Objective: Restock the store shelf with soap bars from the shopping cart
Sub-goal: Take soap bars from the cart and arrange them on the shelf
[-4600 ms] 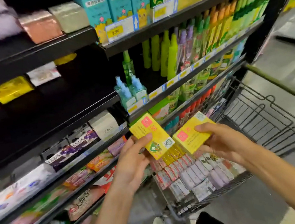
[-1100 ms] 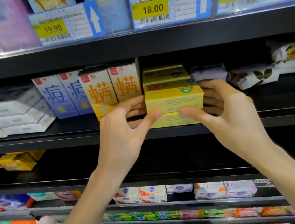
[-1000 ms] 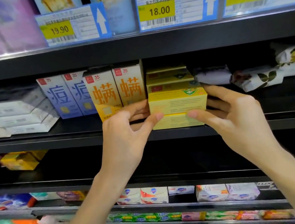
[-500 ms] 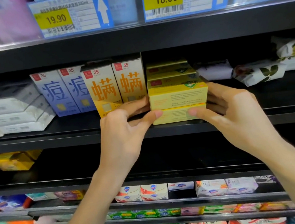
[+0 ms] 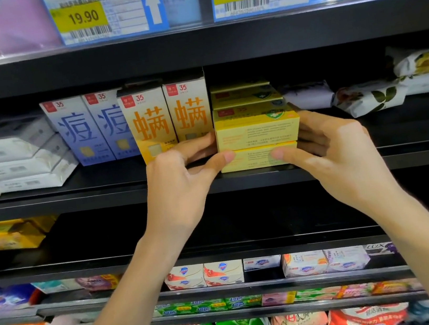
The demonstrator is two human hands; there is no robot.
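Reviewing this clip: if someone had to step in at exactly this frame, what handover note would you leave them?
Left hand: fingers on the left end of the two stacked yellow soap boxes, thumb on the lower box's front.
Right hand: the same grip on the right end.
Where: the pair sits at the front edge of the black shelf, in front of more yellow boxes, just right of the upright orange-print cartons.
Done: these two boxes are on the shelf.
Left: probably square them against the stack behind, let go, then fetch more. The cart is out of view, so what remains cannot be told.
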